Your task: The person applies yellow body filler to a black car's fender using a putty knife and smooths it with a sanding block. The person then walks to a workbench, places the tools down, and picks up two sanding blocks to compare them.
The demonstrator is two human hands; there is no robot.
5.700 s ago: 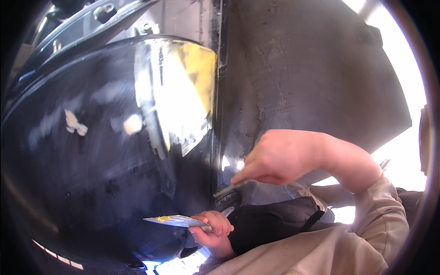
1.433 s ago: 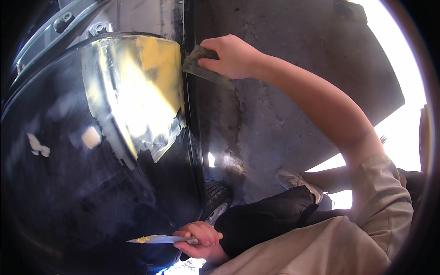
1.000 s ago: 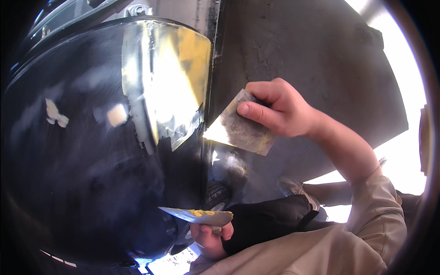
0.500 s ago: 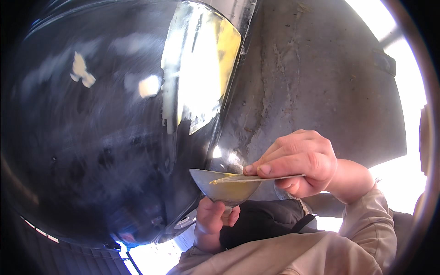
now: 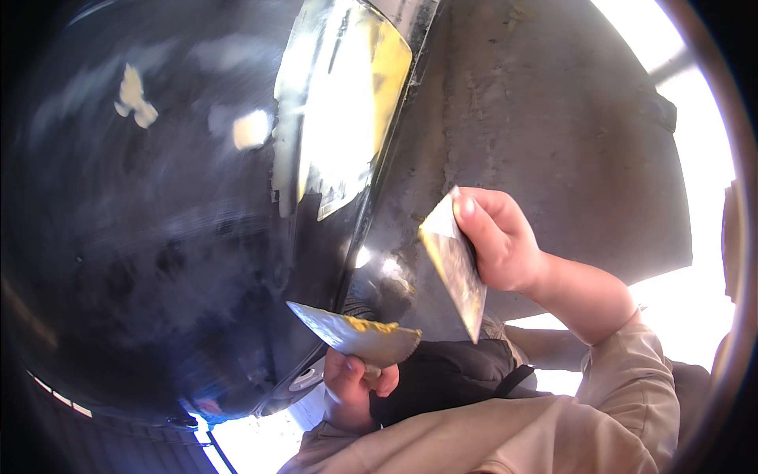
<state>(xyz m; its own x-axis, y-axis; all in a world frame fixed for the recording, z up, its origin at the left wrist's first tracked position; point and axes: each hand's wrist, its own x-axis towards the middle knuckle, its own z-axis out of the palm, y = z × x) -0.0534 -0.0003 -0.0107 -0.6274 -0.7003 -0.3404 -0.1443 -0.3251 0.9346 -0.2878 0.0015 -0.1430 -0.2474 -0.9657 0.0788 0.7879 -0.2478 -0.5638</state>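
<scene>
Low in the middle, my left hand point(image 5: 351, 391) is closed round the short handle of a wide putty knife point(image 5: 355, 338). Yellow body filler point(image 5: 373, 325) lies in a ridge along the blade's upper edge. To the right and higher, my right hand point(image 5: 503, 241) pinches a thin flat spreader point(image 5: 459, 272) between thumb and fingers. It is tilted steeply, with yellow smears along its edge, and is apart from the knife. Left of both tools stands a dark, scuffed vehicle panel point(image 5: 174, 237). A pale yellow filler patch point(image 5: 392, 67) covers its upper right edge, partly washed out by glare.
Smaller whitish filler spots point(image 5: 136, 99) mark the dark panel. Beyond its edge spreads a grey, stained floor point(image 5: 553, 142). A black bag or cloth point(image 5: 442, 379) lies against my body, below the tools.
My right hand has lifted the spreader away from the knife and turned it from flat to steep. My left hand has shifted slightly left, tilting the knife; filler now shows along its edge.
</scene>
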